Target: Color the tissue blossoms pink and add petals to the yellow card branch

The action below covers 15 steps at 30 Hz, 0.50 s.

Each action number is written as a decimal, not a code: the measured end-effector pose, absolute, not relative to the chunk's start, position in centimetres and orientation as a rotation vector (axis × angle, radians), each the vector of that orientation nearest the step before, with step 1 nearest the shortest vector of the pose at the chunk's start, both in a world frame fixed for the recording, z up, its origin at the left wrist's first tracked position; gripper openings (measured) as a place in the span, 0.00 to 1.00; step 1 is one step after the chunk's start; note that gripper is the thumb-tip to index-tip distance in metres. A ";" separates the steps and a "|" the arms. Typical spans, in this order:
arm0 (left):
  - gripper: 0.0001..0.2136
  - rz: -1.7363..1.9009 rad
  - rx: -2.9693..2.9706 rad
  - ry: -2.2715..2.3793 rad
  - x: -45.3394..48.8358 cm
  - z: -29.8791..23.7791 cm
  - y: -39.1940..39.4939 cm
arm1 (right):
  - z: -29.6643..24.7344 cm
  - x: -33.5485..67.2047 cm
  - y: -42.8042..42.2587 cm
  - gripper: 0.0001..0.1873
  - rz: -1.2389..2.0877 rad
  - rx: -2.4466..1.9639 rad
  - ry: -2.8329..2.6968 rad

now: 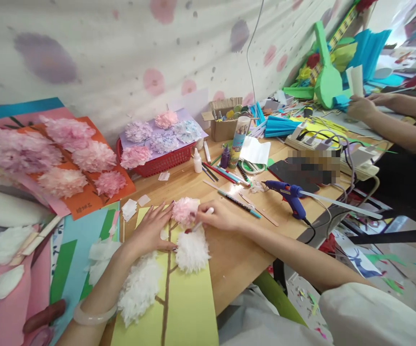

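While the left hand [153,228] spreads over yellow card [193,315], right hand [218,216] opposite, grip pinching a slim tool [210,210], pink flower [183,210] between them.

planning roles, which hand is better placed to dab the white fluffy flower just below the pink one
Right hand, probably: it holds a slim white-ended tool by that white fluffy flower, while the left hand spreads over the yellow paper sheet.
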<state>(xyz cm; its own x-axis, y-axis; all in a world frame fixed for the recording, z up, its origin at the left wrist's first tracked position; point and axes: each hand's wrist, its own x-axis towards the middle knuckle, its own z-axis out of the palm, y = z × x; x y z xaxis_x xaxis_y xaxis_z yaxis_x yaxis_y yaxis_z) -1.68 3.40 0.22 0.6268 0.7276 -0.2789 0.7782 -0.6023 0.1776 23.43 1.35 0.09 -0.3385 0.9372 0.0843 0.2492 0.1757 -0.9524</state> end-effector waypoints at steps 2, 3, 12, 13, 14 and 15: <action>0.43 -0.309 2.595 1.220 -1.2 0.6 3.3 | 0.5 23.5 0.9 0.20 1.326 -1.094 -1.801; 0.43 -0.341 2.608 1.232 -0.9 0.8 3.2 | 0.7 23.6 0.7 0.21 1.338 -1.119 -1.791; 0.27 -0.455 2.651 1.200 1.7 4.6 3.5 | 2.4 25.5 0.9 0.28 0.851 -1.372 -1.364; 0.26 -0.385 2.646 1.244 1.8 4.5 3.2 | 2.5 25.4 1.1 0.27 0.837 -1.356 -1.376; 0.25 -0.293 2.631 1.307 1.9 4.3 2.8 | 2.5 25.2 1.4 0.27 0.831 -1.345 -1.382; 0.24 -0.199 2.606 1.372 2.0 3.8 2.2 | 2.4 24.9 1.8 0.27 0.827 -1.345 -1.381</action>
<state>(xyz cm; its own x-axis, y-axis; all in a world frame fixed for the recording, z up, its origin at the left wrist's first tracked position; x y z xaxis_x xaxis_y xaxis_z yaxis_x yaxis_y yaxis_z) 1.97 2.16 3.84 0.5629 0.8005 -0.2058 0.8260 -0.5538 0.1050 24.93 1.76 2.44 0.1151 0.9752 0.1888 0.2938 0.1482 -0.9443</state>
